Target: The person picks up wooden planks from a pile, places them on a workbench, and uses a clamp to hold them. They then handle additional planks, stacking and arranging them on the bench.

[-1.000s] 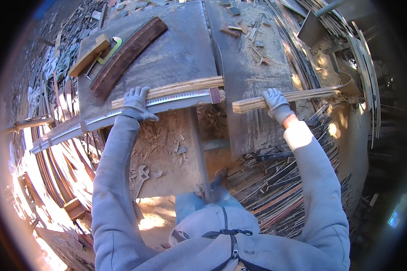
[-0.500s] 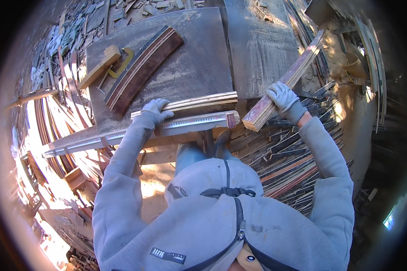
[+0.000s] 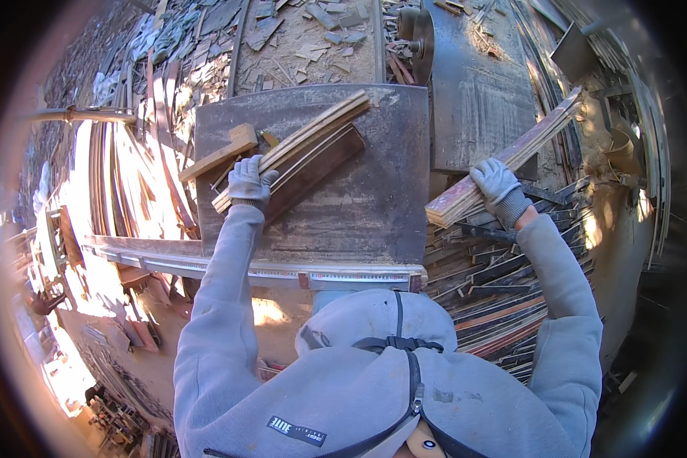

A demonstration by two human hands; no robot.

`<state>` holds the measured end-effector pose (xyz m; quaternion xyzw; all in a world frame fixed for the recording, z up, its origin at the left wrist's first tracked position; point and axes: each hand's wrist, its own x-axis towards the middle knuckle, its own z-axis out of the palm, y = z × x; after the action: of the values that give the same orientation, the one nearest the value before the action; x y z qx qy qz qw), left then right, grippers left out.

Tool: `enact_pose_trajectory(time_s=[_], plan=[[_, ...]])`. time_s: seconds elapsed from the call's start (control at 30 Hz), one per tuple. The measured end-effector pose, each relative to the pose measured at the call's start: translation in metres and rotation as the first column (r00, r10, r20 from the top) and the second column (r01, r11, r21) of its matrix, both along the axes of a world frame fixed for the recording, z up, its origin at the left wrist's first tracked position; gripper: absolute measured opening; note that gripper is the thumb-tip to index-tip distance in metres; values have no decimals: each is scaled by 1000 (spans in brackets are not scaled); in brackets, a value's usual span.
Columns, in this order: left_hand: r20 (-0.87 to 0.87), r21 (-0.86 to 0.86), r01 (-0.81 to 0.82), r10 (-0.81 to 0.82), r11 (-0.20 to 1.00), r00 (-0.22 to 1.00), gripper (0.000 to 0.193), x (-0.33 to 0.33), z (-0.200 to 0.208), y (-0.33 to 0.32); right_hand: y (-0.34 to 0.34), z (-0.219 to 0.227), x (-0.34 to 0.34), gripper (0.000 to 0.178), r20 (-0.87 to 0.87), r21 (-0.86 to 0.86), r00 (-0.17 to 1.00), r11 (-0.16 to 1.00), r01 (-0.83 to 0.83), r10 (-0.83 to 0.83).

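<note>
Swung up from beside the measuring scale [image 3: 355, 278] half a second ago, the short plywood strip [image 3: 320, 130] now slants across my view of the curved dark brown piece [image 3: 320, 166] lying on the worktop [image 3: 378, 206]. I have the gloved left hand [image 3: 251, 183] closed around the strip's lower part, just beside a wooden block [image 3: 242, 137]. Well apart, my gloved right hand [image 3: 498, 185] grasps a longer layered board [image 3: 540, 134] near its lower end, its far end angled up to the right.
</note>
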<state>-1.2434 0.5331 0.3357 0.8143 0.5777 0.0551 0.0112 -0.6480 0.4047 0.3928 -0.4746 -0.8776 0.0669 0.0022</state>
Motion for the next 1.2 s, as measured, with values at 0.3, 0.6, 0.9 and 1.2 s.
enact_pose_trajectory(time_s=[0.3, 0.6, 0.9, 1.2], plan=[[238, -120, 186, -154, 975, 959, 106, 129, 81, -108, 16, 3, -130, 24, 90, -65, 993, 995, -76, 82], [154, -325, 213, -171, 921, 973, 52, 129, 68, -161, -7, -13, -209, 17, -314, -56, 943, 990, -132, 108], [69, -245, 140, -127, 959, 990, 42, 53, 24, -165, 10, -116, 84, 42, 244, -253, 963, 950, 181, -119], [-160, -501, -27, -62, 865, 985, 58, 50, -16, -205, -143, -114, 53, 36, 340, -404, 940, 899, 167, -22]])
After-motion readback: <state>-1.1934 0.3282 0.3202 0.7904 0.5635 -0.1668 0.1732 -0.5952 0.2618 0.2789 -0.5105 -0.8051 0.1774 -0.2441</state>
